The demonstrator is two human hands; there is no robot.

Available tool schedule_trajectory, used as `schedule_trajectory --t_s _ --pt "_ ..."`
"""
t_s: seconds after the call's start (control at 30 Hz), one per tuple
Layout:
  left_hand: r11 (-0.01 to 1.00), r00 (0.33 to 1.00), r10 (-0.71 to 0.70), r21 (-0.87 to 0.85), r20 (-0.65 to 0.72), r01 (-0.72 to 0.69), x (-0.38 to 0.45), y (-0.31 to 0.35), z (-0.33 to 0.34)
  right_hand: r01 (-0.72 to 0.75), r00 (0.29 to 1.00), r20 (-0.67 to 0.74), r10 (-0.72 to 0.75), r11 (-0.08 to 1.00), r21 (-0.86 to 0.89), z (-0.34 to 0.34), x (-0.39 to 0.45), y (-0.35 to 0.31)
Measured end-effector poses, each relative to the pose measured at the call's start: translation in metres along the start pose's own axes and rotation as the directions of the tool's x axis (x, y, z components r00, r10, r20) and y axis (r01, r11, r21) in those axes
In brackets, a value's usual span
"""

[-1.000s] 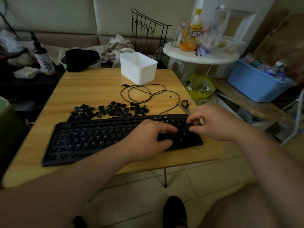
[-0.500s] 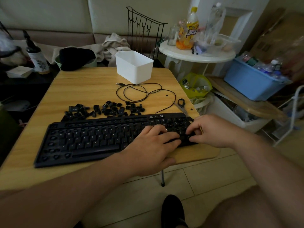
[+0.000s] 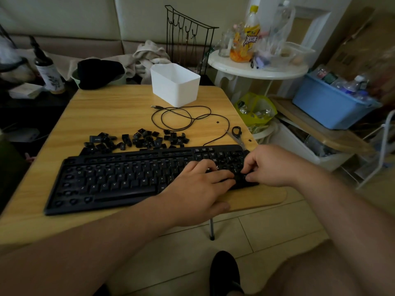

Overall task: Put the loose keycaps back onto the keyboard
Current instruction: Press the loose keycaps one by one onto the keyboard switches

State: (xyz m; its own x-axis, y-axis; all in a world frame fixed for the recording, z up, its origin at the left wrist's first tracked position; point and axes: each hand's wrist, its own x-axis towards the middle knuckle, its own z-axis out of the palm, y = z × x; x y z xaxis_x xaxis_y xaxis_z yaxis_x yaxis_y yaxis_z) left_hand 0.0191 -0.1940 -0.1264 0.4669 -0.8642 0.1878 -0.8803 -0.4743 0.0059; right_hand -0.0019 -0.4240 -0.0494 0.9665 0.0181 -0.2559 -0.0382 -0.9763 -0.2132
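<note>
Both hands [image 3: 197, 189] [image 3: 269, 167] press on black plastic keyboard [image 3: 119, 180]'s right end, near desk [image 3: 111, 107] edge; grip state unclear. Loose black keycaps [image 3: 139, 141] lie just beyond. Off-centre push may jam a stem.

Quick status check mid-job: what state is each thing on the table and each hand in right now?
Black computer keyboard: flat on the wooden table, many sockets bare.
Loose black keycaps: scattered behind the keyboard.
White plastic bin: upright, open-topped.
Black cable: loosely coiled, unplugged.
Scissors: lying flat.
Left hand: fingers on the keyboard's right part.
Right hand: fingers curled at the number pad; any keycap is hidden.
</note>
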Motion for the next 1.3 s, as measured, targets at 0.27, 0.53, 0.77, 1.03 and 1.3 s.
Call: schedule_trajectory --t_s 0.27,0.53,0.77,1.03,1.3 --pt "1.000 1.000 0.008 0.003 -0.007 -0.008 -0.002 0.001 -0.001 -0.028 0.999 0.040 0.030 0.999 -0.045 -0.004 0.009 -0.008" --pt "1.000 1.000 0.002 -0.016 -0.003 -0.002 -0.002 0.001 -0.002 -0.048 0.999 -0.003 0.049 0.989 0.138 0.001 0.007 0.002" --pt "0.999 1.000 0.001 -0.047 -0.020 -0.002 -0.002 0.002 -0.005 -0.063 0.995 -0.062 0.080 0.970 0.236 0.003 0.009 0.001" --pt "0.989 0.993 -0.113 -0.098 -0.044 0.108 -0.001 -0.020 -0.022 -0.076 0.996 -0.032 0.087 0.966 0.249 -0.006 0.019 -0.002" --pt "0.884 0.890 -0.455 -0.135 -0.038 0.447 -0.010 -0.082 -0.041 0.104 0.939 -0.343 -0.013 0.963 0.249 0.008 0.074 -0.061"
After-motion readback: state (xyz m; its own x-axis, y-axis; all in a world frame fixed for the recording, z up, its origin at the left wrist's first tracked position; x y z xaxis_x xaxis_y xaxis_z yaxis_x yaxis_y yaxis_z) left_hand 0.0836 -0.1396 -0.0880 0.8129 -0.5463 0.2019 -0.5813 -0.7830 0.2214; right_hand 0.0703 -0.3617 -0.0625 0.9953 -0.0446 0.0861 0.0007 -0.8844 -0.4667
